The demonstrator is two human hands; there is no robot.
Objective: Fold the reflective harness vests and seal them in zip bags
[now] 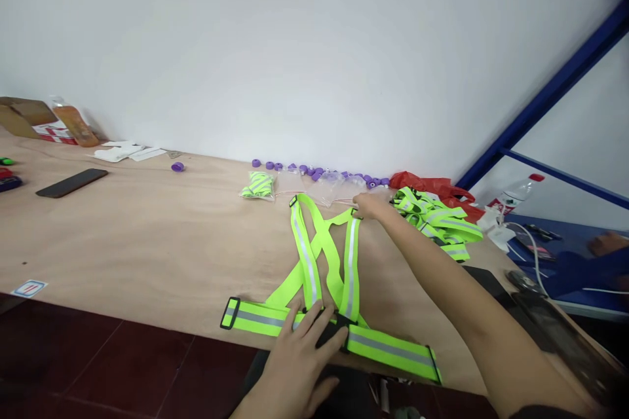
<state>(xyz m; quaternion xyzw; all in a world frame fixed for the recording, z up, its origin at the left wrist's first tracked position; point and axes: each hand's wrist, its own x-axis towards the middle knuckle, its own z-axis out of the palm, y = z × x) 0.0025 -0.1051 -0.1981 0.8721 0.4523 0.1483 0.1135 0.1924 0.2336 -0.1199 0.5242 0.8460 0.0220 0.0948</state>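
A neon-yellow reflective safety harness [314, 262] lies spread on the wooden table [147, 242], its waist belt along the near edge. My left hand [302, 357] rests flat on the belt's middle, fingers spread over the black buckle. My right hand [369, 206] reaches far across and pinches the top end of the right shoulder strap, fingers closed on it.
A pile of folded harnesses [437, 222] lies right of my right hand, with a red bag [427, 183] behind. One bagged harness [258, 184], purple caps [314, 171] along the wall, a phone [71, 182], a water bottle [514, 195], another person's hand [607, 243] far right.
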